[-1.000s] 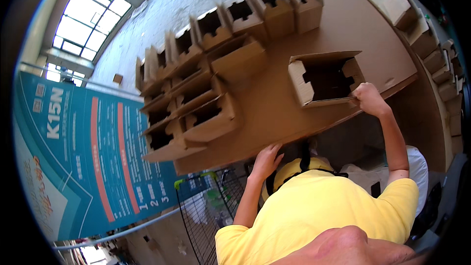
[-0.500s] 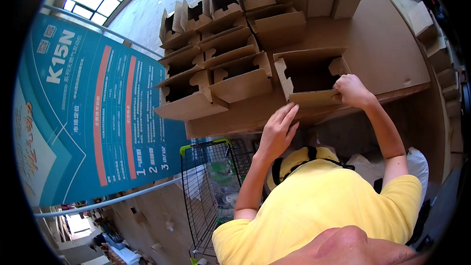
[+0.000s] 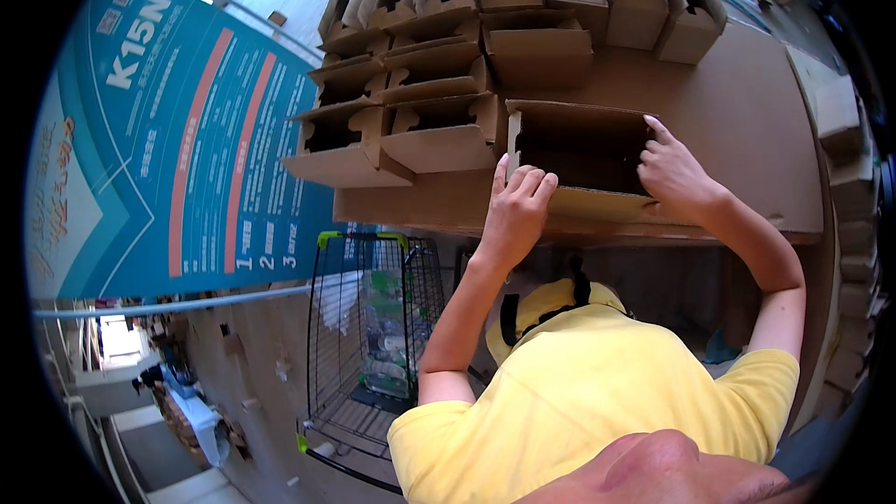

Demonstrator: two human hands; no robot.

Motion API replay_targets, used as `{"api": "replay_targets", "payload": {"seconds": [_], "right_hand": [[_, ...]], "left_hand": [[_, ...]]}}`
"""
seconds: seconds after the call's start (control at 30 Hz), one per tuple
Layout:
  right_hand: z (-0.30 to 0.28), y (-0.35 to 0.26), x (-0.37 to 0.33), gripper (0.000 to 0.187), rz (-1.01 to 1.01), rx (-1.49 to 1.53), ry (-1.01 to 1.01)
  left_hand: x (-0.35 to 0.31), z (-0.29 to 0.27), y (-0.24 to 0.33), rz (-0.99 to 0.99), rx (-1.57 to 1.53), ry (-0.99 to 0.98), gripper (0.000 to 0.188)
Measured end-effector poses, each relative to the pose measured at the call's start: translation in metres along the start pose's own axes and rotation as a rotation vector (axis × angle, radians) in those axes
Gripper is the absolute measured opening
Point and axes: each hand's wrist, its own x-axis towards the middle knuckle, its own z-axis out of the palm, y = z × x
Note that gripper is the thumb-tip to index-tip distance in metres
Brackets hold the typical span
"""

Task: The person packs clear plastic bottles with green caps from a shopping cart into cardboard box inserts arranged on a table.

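An open-topped brown cardboard box (image 3: 602, 202) rests near the front edge of the cardboard-covered table, directly before me. My left hand (image 3: 520, 210) grips its near left corner, fingers over the rim and one finger pointing along the left end. At the right end, my right hand (image 3: 674, 175) has its index finger stretched to the far corner, while the other fingers curl at the end wall. The box's end flaps are partly hidden by my hands. Its inside is dark.
Several similar open cardboard boxes (image 3: 439, 145) stand in rows on the table's left and far side. A black wire cart (image 3: 322, 355) with green corners is below left. Beyond it hangs a large teal banner (image 3: 210, 159). More cardboard pieces (image 3: 833, 112) line the right side.
My left hand has moved from beside the box onto its near left corner. My right index finger has stretched out to the far right corner. The view has shifted.
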Motion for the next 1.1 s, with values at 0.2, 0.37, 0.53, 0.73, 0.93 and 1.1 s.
{"api": "replay_targets", "payload": {"seconds": [0.2, 0.37, 0.53, 0.73, 0.93, 1.1], "right_hand": [[0.055, 0.01, -0.013, 0.038, -0.081, 0.332, 0.265], [0.045, 0.002, -0.011, 0.022, -0.041, 0.576, 0.196], [0.038, -0.004, -0.013, 0.01, -0.033, 0.815, 0.171], [0.029, -0.032, -0.002, 0.01, 0.104, 0.765, 0.14], [0.08, -0.011, -0.016, 0.016, 0.27, 0.599, 0.049], [0.096, -0.001, -0.022, 0.02, 0.325, 0.552, 0.017]], "left_hand": [[0.004, 0.005, 0.007, -0.048, 0.014, 0.023, 0.034], [-0.004, 0.007, 0.011, -0.097, 0.039, 0.075, 0.026], [-0.035, 0.009, 0.021, -0.092, -0.025, 0.26, 0.046], [-0.152, -0.036, -0.044, -0.489, -0.104, 0.606, 0.029], [-0.381, -0.007, -0.168, -1.309, -0.089, 0.758, 0.018], [-0.555, 0.054, -0.205, -1.735, 0.131, 0.533, 0.028]]}}
